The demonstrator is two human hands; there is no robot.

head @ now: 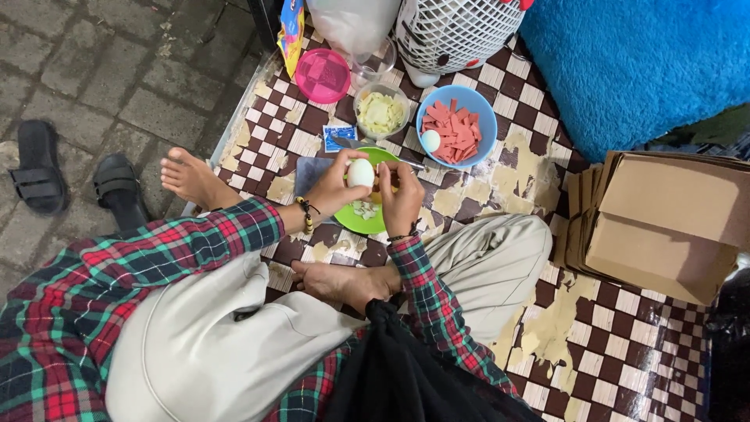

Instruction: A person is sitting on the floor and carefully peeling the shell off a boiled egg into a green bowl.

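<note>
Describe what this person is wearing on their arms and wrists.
Both arms wear long plaid flannel sleeves in red, green and dark blue, cuffs ending at the wrists. The left hand has a dark beaded bracelet with yellow beads; the right hand has a thin dark wrist band. No gloves.

Street-side food prep spot: checkered mat (pixel 500 195) beside paving stones (pixel 117 70), food bowls.

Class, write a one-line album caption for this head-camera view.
Both hands, left hand and right hand, hold a white egg over a green plate.

Checkered floor mat (pixel 508 176): green plate (pixel 355 221), blue bowl (pixel 478 111), pink lid (pixel 323 75), cardboard boxes (pixel 664 223).
</note>
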